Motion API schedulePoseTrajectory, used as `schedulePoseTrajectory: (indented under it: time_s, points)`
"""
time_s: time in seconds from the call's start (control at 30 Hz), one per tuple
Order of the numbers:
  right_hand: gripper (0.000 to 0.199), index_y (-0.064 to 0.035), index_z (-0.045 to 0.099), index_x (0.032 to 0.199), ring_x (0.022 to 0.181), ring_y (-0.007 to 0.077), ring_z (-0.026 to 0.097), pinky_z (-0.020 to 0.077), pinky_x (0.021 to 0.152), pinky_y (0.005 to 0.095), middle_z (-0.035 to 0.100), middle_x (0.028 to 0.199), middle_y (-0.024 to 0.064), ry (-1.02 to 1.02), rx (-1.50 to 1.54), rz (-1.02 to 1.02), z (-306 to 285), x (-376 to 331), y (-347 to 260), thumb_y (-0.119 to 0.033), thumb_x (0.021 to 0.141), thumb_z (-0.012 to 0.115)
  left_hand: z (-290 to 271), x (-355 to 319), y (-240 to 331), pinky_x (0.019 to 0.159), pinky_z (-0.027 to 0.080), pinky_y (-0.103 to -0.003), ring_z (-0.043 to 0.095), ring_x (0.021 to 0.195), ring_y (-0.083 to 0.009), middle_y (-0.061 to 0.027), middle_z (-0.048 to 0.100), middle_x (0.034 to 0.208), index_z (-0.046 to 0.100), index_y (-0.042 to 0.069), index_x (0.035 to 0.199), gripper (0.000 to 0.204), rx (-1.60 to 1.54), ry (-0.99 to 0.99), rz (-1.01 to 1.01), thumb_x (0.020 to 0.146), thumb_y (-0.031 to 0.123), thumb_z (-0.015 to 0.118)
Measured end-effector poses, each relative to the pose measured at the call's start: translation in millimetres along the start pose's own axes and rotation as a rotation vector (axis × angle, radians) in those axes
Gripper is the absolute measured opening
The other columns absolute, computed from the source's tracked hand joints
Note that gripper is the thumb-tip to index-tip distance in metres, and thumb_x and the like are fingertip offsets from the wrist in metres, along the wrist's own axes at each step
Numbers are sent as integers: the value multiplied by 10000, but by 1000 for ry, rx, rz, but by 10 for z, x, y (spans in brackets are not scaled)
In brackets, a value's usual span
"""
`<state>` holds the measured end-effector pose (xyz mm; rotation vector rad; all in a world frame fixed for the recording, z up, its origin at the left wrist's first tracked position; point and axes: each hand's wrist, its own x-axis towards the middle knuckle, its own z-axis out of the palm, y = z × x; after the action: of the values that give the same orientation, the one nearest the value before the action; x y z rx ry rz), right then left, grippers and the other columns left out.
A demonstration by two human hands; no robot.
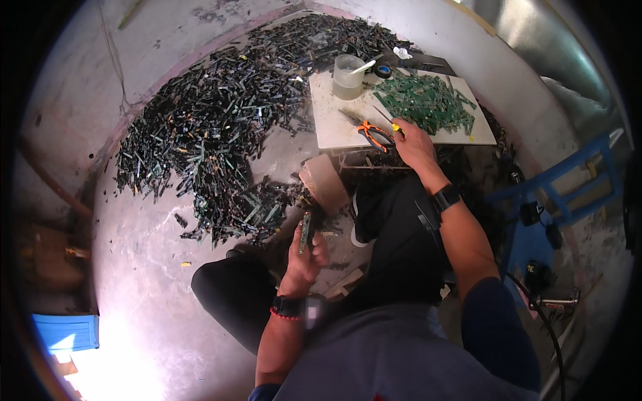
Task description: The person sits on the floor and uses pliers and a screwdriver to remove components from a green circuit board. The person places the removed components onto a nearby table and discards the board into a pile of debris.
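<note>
My left hand (304,264) is closed around a narrow dark strip with a green circuit board (305,234), held upright above the floor between my legs. At the low white table, my right hand (416,147) grips a screwdriver (396,127) with a yellow handle, its thin shaft pointing away to the left. Just left of that hand lie orange-handled pliers (374,134) on the tabletop (326,127). Beyond it a heap of bare green circuit board strips (428,100) covers the table's right half.
A large heap of dark strips (221,113) spreads over the floor to the far left. A cloudy plastic cup (348,77) with a white stick in it and a roll of tape (383,71) stand at the table's back. A blue chair (568,184) is at right; cardboard (324,184) lies before the table.
</note>
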<state>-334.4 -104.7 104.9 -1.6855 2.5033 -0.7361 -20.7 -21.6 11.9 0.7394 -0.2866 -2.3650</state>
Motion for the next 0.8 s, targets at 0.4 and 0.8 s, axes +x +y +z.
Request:
schedulePoseTrajectory:
  time_s: [0.4, 0.8]
  points:
    - [200, -19, 630, 933, 854, 318, 595, 484, 738, 382, 630, 934, 138, 104, 367, -571, 155, -685, -775, -76, 745, 660, -243, -166, -9, 410, 200, -245, 242, 438, -112, 24, 307, 538, 425, 138, 688, 519, 50, 143, 93, 899, 604, 335]
    - [381, -2, 566, 1080, 932, 324, 597, 505, 772, 350, 588, 1072, 152, -456, 616, -669, 745, -1462, -958, -112, 742, 702, 33, -42, -110, 410, 211, -228, 282, 438, -94, 33, 338, 539, 422, 167, 665, 471, 139, 288, -25, 894, 578, 403]
